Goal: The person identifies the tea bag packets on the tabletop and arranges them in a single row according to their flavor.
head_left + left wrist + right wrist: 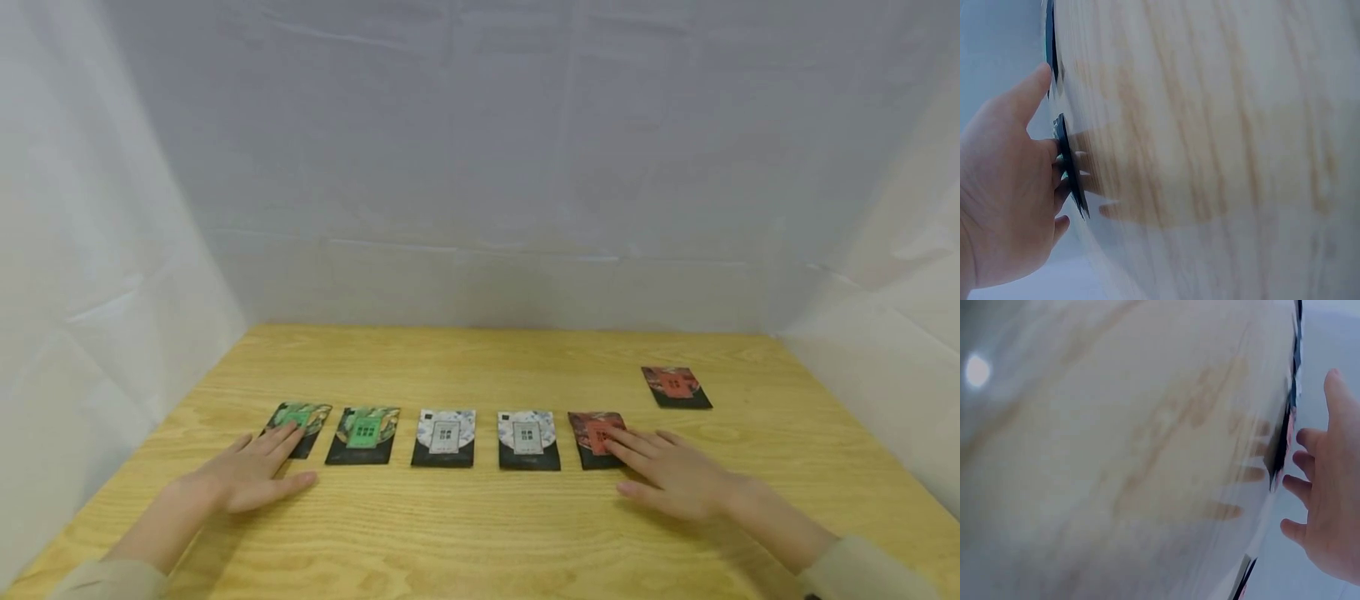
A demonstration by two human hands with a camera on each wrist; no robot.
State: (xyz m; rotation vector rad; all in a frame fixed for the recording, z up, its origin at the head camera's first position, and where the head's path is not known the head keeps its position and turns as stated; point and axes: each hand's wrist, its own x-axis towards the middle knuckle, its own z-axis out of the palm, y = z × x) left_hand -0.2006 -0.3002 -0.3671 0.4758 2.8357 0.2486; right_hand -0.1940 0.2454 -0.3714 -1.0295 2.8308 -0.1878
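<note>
My left hand (251, 479) reaches over the leftmost green-and-black flat packet (315, 421), its fingers straight and spread. In the left wrist view those fingers meet the edge of the packet (1067, 159). My right hand (678, 481) has extended fingers over the lower-right part of a red-and-black packet (585, 429). The right wrist view shows its fingertips close to that packet (1282, 447); whether they touch is unclear. Between the hands lie a second green packet (363, 435) and two white-and-black packets, one left (443, 437) and one right (528, 439).
Another red-and-black packet (677, 387) lies farther back on the right, slightly turned. All the packets are on a light wooden table (450, 533). White sheeting (480, 167) hangs behind the table and along both sides.
</note>
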